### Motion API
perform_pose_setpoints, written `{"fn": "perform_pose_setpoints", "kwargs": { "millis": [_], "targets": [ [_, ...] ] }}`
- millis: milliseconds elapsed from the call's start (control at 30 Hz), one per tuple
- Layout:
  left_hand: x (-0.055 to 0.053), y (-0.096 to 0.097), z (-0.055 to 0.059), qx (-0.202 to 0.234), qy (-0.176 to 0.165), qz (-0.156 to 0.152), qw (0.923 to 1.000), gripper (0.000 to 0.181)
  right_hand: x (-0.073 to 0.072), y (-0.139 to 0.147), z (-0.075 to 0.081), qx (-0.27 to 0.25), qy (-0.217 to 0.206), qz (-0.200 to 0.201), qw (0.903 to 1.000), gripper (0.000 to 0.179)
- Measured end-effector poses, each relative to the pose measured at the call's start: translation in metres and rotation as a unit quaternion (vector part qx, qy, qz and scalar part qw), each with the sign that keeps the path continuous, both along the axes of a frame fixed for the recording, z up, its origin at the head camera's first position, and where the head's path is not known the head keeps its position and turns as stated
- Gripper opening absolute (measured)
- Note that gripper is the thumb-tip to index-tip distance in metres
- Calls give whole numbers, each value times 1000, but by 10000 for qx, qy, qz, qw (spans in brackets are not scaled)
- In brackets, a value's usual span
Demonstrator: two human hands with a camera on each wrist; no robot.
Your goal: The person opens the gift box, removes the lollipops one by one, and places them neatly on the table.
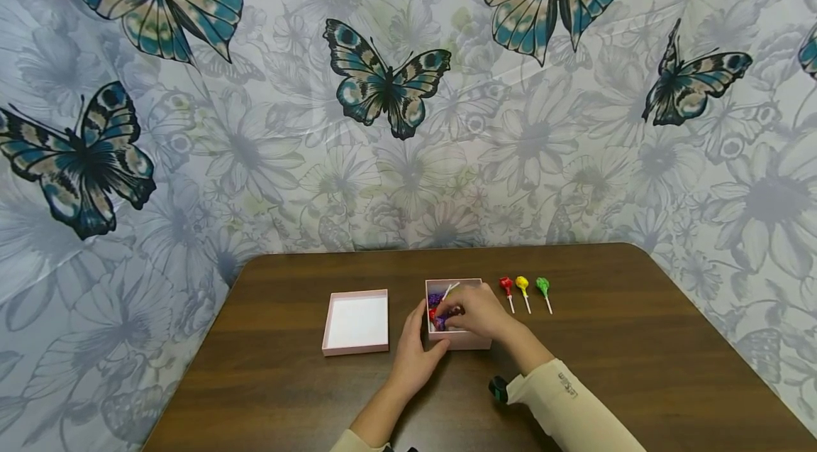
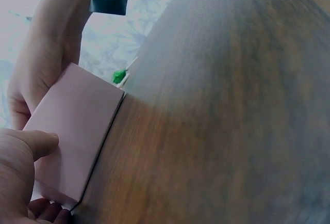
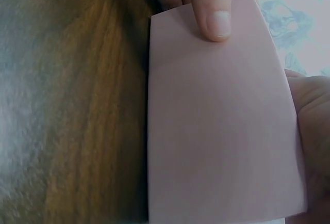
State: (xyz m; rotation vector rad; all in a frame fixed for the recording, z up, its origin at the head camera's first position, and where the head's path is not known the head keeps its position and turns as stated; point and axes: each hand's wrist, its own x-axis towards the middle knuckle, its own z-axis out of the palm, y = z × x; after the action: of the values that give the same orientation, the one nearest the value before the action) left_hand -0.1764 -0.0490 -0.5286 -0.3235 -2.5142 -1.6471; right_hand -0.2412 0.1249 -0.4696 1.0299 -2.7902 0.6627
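Observation:
A pink box [image 1: 469, 341] stands on the table with its top off. Purple and red wrapped lollipops [image 1: 436, 299] lie inside, white sticks poking up. My left hand [image 1: 413, 358] holds the box at its near left corner; in the right wrist view the left thumb [image 3: 216, 20] presses on the front wall. Over the right rim reaches my right hand [image 1: 481, 311], fingers bent down among the lollipops. The front wall hides those fingertips in both wrist views, and I cannot tell whether they pinch a lollipop.
Left of the box lies a pink-rimmed lid [image 1: 327, 328], white inside facing up. To the right, a red lollipop [image 1: 506, 284], a yellow lollipop [image 1: 522, 283] and a green lollipop [image 1: 542, 285] lie in a row on the brown table [image 1: 638, 367]. Butterfly-patterned fabric [image 1: 408, 189] hangs behind.

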Motion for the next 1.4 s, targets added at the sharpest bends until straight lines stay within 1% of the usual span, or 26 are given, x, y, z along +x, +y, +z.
{"fn": "perform_pose_setpoints", "kwargs": {
  "millis": [67,200,333,433,533,633,767,900,1067,1133,1300,1400],
  "targets": [
    [0,0,0,-18,10,13,10000,81,0,0,0,-103,66,-65,9999,17],
    [-1,0,-1,-77,55,78,9999,82,0,2,2,-227,192,-335,9990,19],
    [-1,0,-2,-141,29,109,9998,82,0,3,4,-216,158,-614,9978,20],
    [-2,0,-2,-137,-1,99,9999,82,1,6,5,-346,83,-733,9967,22],
    [-2,1,-1,-104,-12,102,9999,82,3,10,7,-481,102,-738,9961,24],
    [-2,1,-1,-78,-21,102,9999,82,5,14,9,-483,178,-733,9960,25],
    [-1,1,-1,-106,-23,124,9999,81,7,19,11,-548,197,-852,9947,25],
    [-1,1,-1,-157,-21,143,9998,82,8,23,12,-803,177,-1020,9914,26],
    [-2,0,-1,-212,-159,106,9996,82,8,28,11,-1163,247,-1235,9852,25],
    [-2,0,-1,-197,-234,104,9995,82,8,29,11,-1272,190,-1328,9828,25],
    [-2,0,-1,-174,-275,129,9994,82,9,34,12,-1471,67,-1575,9765,24],
    [-1,1,-1,-167,-270,133,9994,82,10,38,12,-1619,177,-1674,9724,25]
  ]
}}
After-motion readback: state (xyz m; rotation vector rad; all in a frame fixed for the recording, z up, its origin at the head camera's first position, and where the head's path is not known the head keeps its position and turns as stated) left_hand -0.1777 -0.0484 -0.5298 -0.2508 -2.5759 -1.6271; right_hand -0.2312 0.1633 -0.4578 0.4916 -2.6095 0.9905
